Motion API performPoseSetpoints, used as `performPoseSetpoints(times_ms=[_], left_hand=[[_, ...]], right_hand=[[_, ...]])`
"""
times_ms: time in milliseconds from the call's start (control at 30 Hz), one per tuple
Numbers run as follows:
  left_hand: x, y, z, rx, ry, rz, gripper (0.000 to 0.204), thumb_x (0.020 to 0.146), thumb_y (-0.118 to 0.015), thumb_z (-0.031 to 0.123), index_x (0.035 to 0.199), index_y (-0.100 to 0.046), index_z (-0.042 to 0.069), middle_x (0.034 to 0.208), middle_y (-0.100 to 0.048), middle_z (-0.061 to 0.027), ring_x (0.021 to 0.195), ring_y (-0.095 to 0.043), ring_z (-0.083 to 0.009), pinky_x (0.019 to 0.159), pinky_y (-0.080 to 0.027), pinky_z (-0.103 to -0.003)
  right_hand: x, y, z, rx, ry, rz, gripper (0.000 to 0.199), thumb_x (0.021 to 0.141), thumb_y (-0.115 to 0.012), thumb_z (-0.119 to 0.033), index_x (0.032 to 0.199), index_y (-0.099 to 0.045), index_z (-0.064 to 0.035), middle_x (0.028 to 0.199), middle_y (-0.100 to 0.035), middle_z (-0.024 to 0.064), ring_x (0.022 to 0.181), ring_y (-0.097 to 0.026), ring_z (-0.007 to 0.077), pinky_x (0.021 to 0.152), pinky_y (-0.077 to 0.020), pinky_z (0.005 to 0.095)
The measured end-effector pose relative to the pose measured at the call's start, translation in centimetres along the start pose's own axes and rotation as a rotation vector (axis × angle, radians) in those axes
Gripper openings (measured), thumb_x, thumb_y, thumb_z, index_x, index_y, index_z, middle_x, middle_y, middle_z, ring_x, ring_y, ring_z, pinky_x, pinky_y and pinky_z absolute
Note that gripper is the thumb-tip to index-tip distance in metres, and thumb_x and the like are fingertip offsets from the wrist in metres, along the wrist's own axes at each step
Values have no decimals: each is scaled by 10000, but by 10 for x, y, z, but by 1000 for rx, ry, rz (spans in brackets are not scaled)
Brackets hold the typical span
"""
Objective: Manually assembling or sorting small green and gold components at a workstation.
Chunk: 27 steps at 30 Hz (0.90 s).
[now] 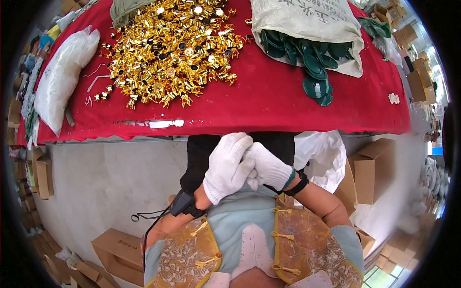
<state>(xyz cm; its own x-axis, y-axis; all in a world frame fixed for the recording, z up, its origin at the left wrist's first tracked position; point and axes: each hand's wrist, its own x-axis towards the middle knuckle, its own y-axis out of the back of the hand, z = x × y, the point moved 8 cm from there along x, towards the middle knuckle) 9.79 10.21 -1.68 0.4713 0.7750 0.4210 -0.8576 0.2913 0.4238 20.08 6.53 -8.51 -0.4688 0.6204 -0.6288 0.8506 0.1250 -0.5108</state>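
Note:
My left hand [226, 165] and my right hand [270, 165], both in white knit gloves, rest together in front of my lap, just below the table's near edge. They touch, with their fingers folded in against each other. No object shows in either hand; the inner sides of the palms are hidden. Across the table, nearest to the hands, a large heap of shiny gold clip-like pieces [168, 53] with some black parts lies at the left. At the right, dark green round discs [314, 67] spill out of a white woven sack [307, 19].
A red cloth [269, 105] covers the table. A filled white plastic bag [65, 79] lies at its left end. Cardboard boxes [372, 170] stand on the floor to the right, beside a white sack [319, 153]; another box [117, 254] is at the lower left.

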Motion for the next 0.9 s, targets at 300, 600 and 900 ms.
performPoseSetpoints(times_ms=[300,600,900], left_hand=[[-26,-24,-53,-1052,607,310,639,1205,-215,450,1304,-647,-10,1280,-695,-153,1212,-661,-258,1103,-498,-411],[-9,1,-2,46,38,59,417,994,-488,184,1289,-669,-50,1313,-679,-259,1256,-648,-412,1122,-489,-454],[-25,-17,-46,-832,493,243,691,1193,-205,470,1350,-654,-31,1297,-710,-167,1214,-677,-260,1091,-497,-387]], right_hand=[[-31,-41,-41,-1297,1028,463,394,907,-774,-122,1246,-597,-27,1020,-649,221,859,-702,404,687,-574,430],[-2,-8,-4,-81,258,207,209,1069,-555,-170,1171,-606,6,718,-606,125,601,-693,233,546,-556,407],[-38,-37,-37,-1180,1064,471,329,942,-730,-119,1239,-618,-31,1012,-675,217,853,-707,415,725,-584,461]])
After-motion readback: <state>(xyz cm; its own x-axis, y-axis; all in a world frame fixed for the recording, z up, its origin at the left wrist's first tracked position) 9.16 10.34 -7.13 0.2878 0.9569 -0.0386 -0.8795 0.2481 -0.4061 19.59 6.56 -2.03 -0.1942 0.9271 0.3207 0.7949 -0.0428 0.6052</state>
